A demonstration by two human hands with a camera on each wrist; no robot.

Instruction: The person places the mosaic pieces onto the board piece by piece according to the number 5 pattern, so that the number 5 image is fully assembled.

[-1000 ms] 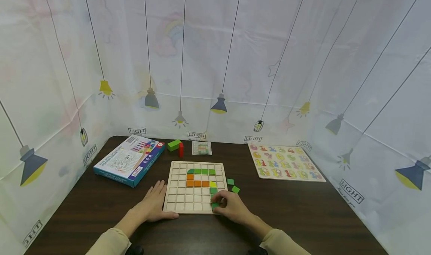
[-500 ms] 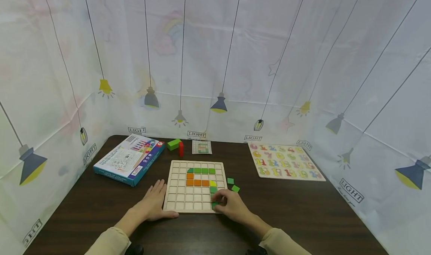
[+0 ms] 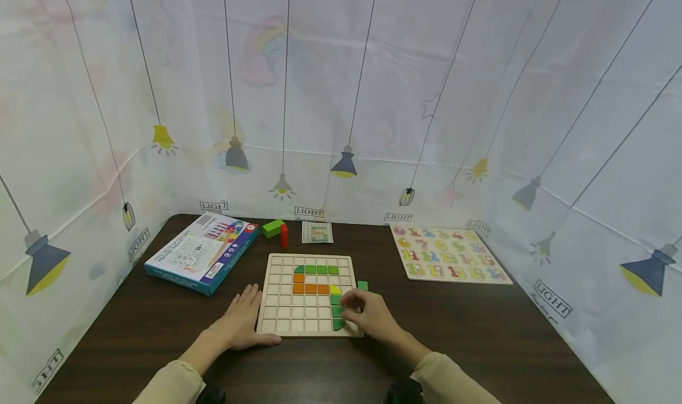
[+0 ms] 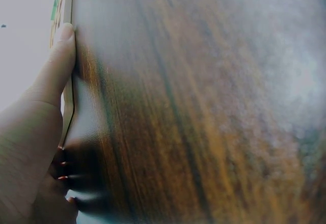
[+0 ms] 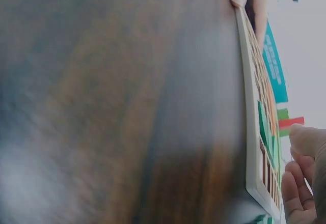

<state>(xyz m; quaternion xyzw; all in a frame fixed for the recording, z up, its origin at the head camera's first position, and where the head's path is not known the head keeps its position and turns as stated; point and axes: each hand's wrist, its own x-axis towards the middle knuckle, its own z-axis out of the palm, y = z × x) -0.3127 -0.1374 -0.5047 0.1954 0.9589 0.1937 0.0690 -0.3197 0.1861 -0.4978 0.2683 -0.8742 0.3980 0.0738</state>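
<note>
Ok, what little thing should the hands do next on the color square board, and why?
Probably the right hand should reach for the loose green tile beside the wooden grid board. The green column down the board looks filled to the bottom row, and the left hand steadies the board's edge.

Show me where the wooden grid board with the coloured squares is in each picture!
Head view: the square wooden grid board lies at centre bottom, between both hands.
Left wrist view: only its thin edge shows at the far left, beside the left hand.
Right wrist view: edge-on at the right.
Shared landmark: the dark wooden table.
</note>
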